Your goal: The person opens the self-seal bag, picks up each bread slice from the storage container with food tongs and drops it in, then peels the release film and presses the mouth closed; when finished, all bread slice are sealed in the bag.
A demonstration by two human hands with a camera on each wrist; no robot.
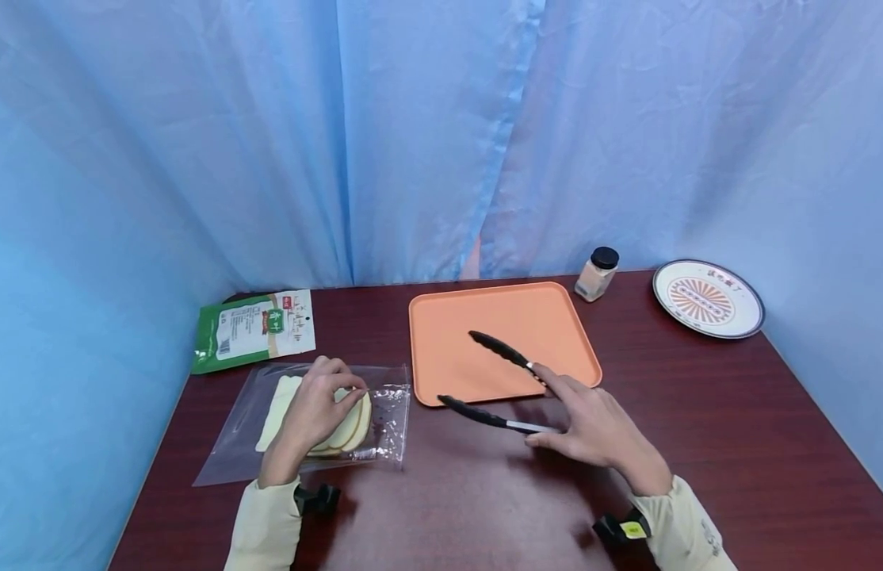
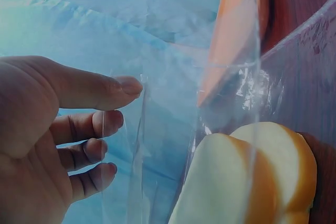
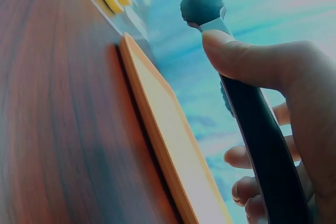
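Note:
My left hand [image 1: 316,408] pinches the upper film of a clear plastic bag [image 1: 231,444] between thumb and fingertips. Inside the flat-lying bag are several bread slices [image 2: 215,182], pale with a golden-brown crust, partly hidden under the hand in the head view. In the left wrist view the lifted film passes right at the thumb tip. My right hand [image 1: 598,428] holds a pair of tongs [image 1: 500,347] with black tips and metal arms, thumb on one arm and fingers on the other. The tongs are spread wide, their tips over and beside the near part of an orange tray [image 1: 484,313].
Behind the bag lies a green and white packet [image 1: 252,329]. A small jar with a black lid [image 1: 596,274] stands behind the tray's right corner. Farther right is a patterned white plate [image 1: 709,300]. Blue curtains [image 1: 413,143] enclose the dark red table [image 1: 470,500].

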